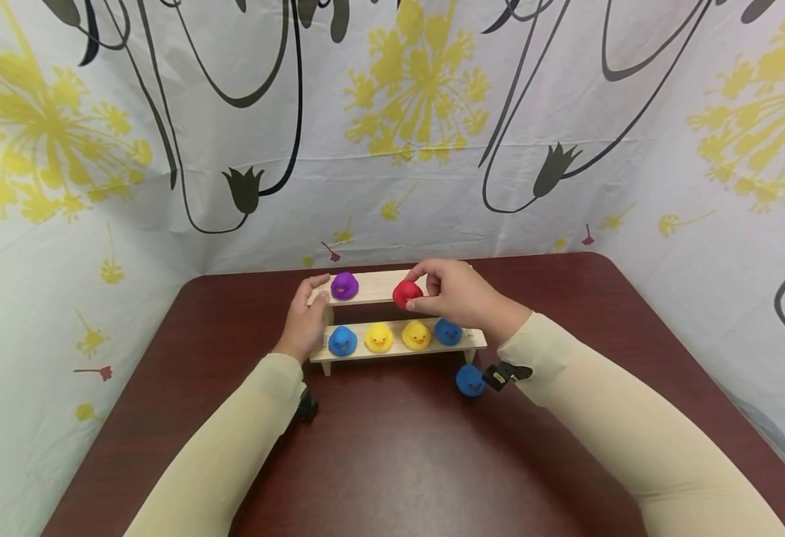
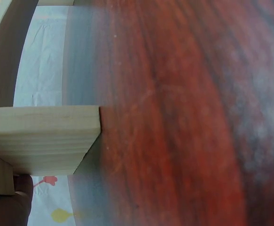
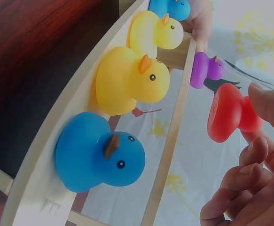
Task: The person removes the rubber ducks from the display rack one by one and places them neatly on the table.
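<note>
A two-tier wooden rack (image 1: 392,352) stands on the table. My left hand (image 1: 305,319) grips the rack's left end at the upper tier. Between thumb and fingers, my right hand (image 1: 455,292) pinches a red rubber duck (image 3: 227,113), which is off the shelf in the right wrist view. A purple duck (image 1: 344,286) sits at the left of the upper tier. Along the lower tier are a blue duck (image 1: 342,341), a yellow duck (image 1: 379,337), another yellow duck (image 3: 122,80) and a second blue duck (image 3: 99,150).
One more blue duck (image 1: 470,380) lies on the dark red table (image 1: 392,447), in front of the rack's right end and close to the right wrist's black strap device (image 1: 506,373). A patterned cloth (image 1: 379,194) hangs behind the table and at both sides.
</note>
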Tool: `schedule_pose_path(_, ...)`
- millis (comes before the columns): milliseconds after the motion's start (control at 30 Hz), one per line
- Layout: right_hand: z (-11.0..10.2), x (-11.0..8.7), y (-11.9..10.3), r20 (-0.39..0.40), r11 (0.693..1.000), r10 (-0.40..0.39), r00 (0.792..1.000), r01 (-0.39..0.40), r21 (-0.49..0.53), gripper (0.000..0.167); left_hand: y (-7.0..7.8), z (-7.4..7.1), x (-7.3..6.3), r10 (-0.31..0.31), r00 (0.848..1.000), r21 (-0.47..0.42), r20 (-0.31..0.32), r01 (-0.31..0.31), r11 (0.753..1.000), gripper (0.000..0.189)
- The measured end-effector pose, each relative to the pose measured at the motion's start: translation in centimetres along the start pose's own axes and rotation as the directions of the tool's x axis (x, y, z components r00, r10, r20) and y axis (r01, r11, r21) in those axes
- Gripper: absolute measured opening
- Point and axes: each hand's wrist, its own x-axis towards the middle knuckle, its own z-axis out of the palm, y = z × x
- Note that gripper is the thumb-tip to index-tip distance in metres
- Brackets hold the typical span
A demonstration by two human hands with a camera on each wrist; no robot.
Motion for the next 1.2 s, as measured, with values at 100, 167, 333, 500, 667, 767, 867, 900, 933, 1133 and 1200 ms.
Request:
schedule_pose_path(100, -0.1, -0.5, 0.0, 0.005, 1.0, 0.002, 1.0, -0.002, 0.007, 0.037, 0.0, 0.0, 0.0, 0.003, 1.0, -0.007, -0.001, -0.003, 1.0, 0.038)
schedule_pose_path(167, -0.2, -0.9, -0.1, 0.009, 1.0, 0.0, 1.0, 0.0, 0.014, 0.037, 0.0, 0.0, 0.0, 0.006, 1.0, -0.011, 0.0, -0.006, 1.0, 0.038)
schedule_pose_path(333, -0.3, -1.7, 0.2, 0.016, 0.999, -0.028, 0.999, 0.027, 0.017, 0.035, 0.0, 0.0, -0.1, 0.012, 1.0, -0.019, 0.004, -0.012, 1.0, 0.038)
schedule_pose_path(500, -0.3, -2.4, 0.5, 0.024, 0.999, -0.041, 0.999, 0.041, 0.019, 0.035, 0.0, 0.0, 0.0, 0.013, 1.0, -0.016, 0.006, -0.013, 1.0, 0.038)
schedule_pose_path(667, -0.2, -3.0, 0.7, 0.037, 0.999, -0.037, 0.999, 0.037, 0.02, 0.033, 0.0, 0.0, 0.0, 0.013, 1.0, -0.007, 0.006, -0.013, 1.0, 0.038)
schedule_pose_path(767, -0.2, -3.5, 0.7, 0.04, 0.999, -0.044, 0.998, 0.043, 0.019, 0.032, 0.0, -0.1, 0.0, 0.013, 1.0, -0.006, 0.006, -0.013, 1.0, 0.038)
schedule_pose_path(867, -0.2, -3.9, 0.7, 0.041, 0.999, -0.05, 0.998, 0.049, 0.02, 0.032, 0.0, 0.0, 0.0, 0.016, 1.0, -0.007, 0.004, -0.016, 1.0, 0.038)
schedule_pose_path(900, -0.1, -4.0, 0.7, 0.041, 0.999, -0.051, 0.998, 0.05, 0.019, 0.032, 0.0, 0.0, 0.0, 0.015, 1.0, -0.007, 0.005, -0.015, 1.0, 0.038)
schedule_pose_path(933, -0.1, -4.1, 0.7, 0.042, 0.999, -0.05, 0.998, 0.049, 0.019, 0.032, 0.0, 0.0, 0.0, 0.015, 1.0, -0.007, 0.004, -0.014, 1.0, 0.038)
schedule_pose_path(1133, 0.0, -4.7, 1.0, 0.039, 0.999, -0.048, 0.998, 0.047, 0.024, 0.032, -0.1, 0.0, 0.0, 0.016, 1.0, -0.008, 0.004, -0.016, 1.0, 0.038)
schedule_pose_path(1200, 0.0, -5.0, 1.1, 0.043, 0.999, -0.042, 0.998, 0.041, 0.024, 0.033, -0.1, 0.0, 0.0, 0.02, 1.0, -0.007, 0.002, -0.02, 1.0, 0.038)
